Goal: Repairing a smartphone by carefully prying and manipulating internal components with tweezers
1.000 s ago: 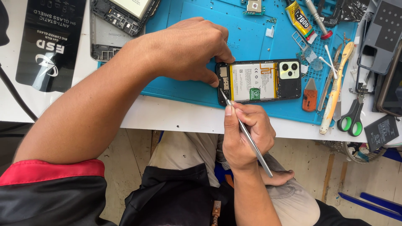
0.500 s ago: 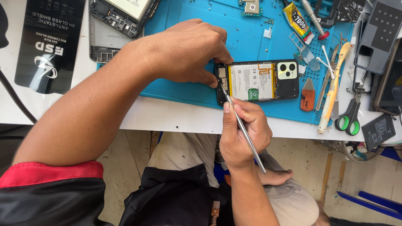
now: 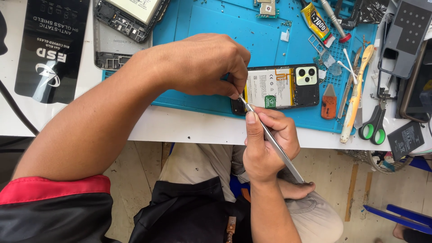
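An opened black phone (image 3: 288, 86) lies back-up on the blue work mat (image 3: 216, 27), its white battery and camera block showing. My left hand (image 3: 202, 65) rests on the phone's left end with fingers pinched against it. My right hand (image 3: 267, 137) grips thin metal tweezers (image 3: 270, 135). Their tip touches the phone's lower left corner, right under my left fingertips. The phone's left end is hidden by my left hand.
A second dismantled phone (image 3: 130, 15) lies at the mat's top left beside a black flat package (image 3: 49, 49). To the right are a yellow glue tube (image 3: 317, 22), an orange pry tool (image 3: 328, 101), a yellowish spudger (image 3: 355, 94), green-handled scissors (image 3: 373, 121) and dark phone covers (image 3: 405, 36).
The view has shifted slightly. My right hand and the tweezers stay at the phone's lower left corner, and my left hand keeps pressing that end.
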